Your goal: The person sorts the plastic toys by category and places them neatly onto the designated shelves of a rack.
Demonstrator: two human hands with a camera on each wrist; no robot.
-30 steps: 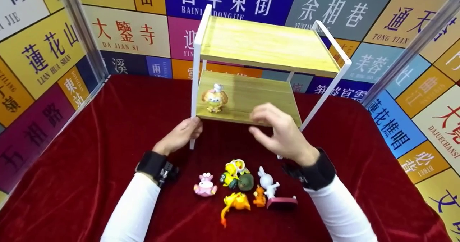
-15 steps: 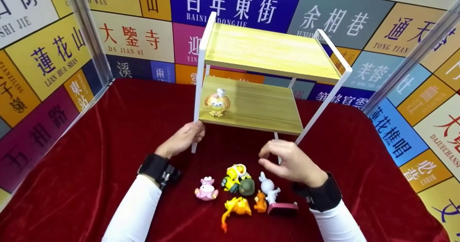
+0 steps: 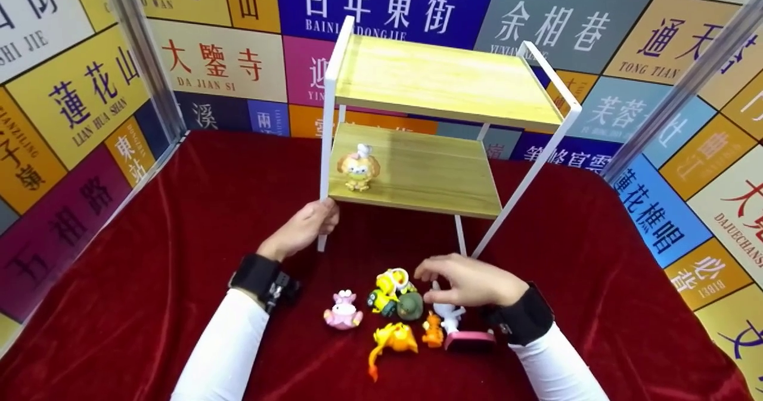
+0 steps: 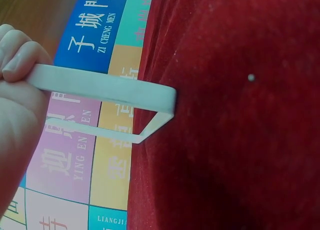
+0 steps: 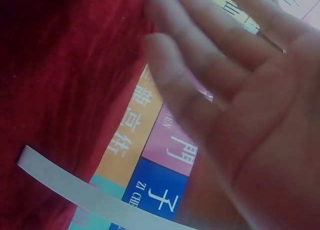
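My left hand point(image 3: 301, 228) grips the white front left leg point(image 4: 100, 84) of a two-tier shelf point(image 3: 447, 79), just below the lower board. Fingers parted and relaxed, my right hand point(image 3: 471, 279) hovers over the toy figures and holds nothing. Directly under it is a pale grey rabbit figure point(image 3: 450, 317), its head partly hidden by the hand. Beside the rabbit lie a small orange figure point(image 3: 433, 330), a dark green rounded toy point(image 3: 410, 307) and yellow figures point(image 3: 390, 282). A puppy-like figure with a white hat point(image 3: 358, 168) stands at the left of the lower board.
A pink figure point(image 3: 343, 310) sits left of the group, and an orange-yellow figure with a long tail point(image 3: 394, 338) lies in front. A dark pink flat piece point(image 3: 470, 340) lies by the rabbit. Red cloth point(image 3: 238, 174) covers the table; printed panels point(image 3: 220, 58) stand behind.
My right hand has come down from the lower board, away from the shelf, to above the rabbit figure. My left hand has stayed on the shelf leg.
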